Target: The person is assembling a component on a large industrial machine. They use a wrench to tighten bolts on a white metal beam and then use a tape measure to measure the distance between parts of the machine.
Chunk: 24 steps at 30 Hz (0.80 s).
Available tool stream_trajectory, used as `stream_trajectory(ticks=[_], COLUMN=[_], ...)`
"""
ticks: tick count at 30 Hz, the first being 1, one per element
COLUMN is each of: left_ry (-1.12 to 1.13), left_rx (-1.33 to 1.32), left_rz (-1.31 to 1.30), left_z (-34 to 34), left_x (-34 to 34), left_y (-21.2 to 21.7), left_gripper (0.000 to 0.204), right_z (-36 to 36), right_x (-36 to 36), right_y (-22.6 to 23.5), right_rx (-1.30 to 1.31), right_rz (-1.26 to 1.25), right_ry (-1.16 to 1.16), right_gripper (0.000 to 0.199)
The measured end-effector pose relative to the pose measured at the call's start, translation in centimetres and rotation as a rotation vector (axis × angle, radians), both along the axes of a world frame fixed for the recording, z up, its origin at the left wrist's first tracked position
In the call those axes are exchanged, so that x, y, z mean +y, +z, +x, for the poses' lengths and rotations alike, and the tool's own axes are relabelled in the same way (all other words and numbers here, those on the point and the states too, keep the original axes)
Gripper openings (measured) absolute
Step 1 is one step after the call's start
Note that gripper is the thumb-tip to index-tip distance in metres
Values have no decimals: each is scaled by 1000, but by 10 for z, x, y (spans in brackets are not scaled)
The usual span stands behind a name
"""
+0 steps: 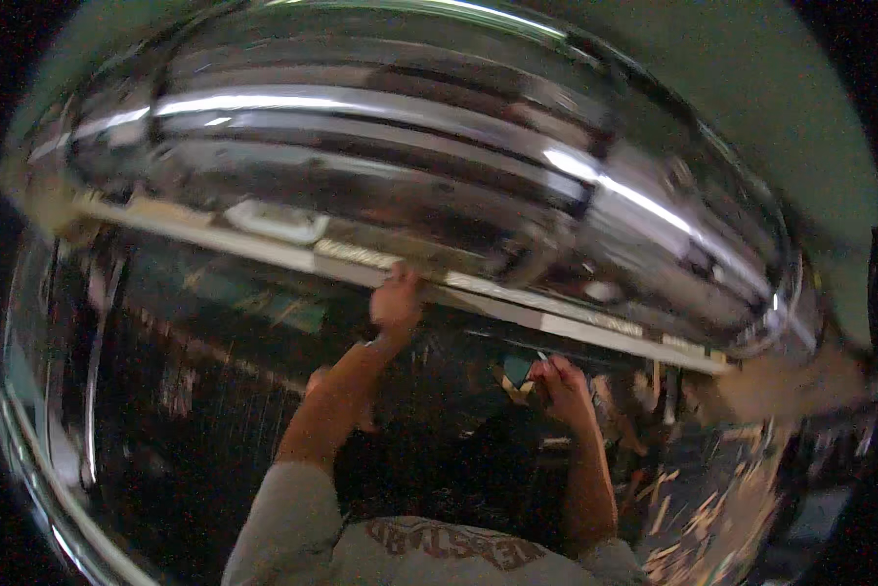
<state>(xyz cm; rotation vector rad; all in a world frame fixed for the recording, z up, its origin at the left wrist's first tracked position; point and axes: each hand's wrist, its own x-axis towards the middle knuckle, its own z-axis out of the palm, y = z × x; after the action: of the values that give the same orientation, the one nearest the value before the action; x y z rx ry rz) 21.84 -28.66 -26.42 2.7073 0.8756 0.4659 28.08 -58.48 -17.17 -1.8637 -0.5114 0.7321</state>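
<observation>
The pale rail [263,250] at twelve o'clock is best braced by the left hand [396,300], whose grip cannot be told. At one, the small pale piece [543,357], pinched by the right hand [562,383], is best held steady.

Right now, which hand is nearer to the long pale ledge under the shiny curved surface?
The left hand: it reaches up to the edge of the ledge. The right hand is below the ledge's right half, a gap showing between.
</observation>
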Motion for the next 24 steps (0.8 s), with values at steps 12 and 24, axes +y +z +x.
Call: stream_trajectory(ticks=[12, 24], left_ry=[-127, -472], left_rx=[0, 59], left_rz=[209, 621], left_z=[-19, -14], left_x=[17, 113], left_y=[0, -59], left_gripper=[30, 46], right_z=[10, 105], right_x=[-80, -143], right_y=[82, 49], right_rx=[-820, -1053], right_rz=[670, 637], right_ry=[-664, -818], right_gripper=[27, 35])
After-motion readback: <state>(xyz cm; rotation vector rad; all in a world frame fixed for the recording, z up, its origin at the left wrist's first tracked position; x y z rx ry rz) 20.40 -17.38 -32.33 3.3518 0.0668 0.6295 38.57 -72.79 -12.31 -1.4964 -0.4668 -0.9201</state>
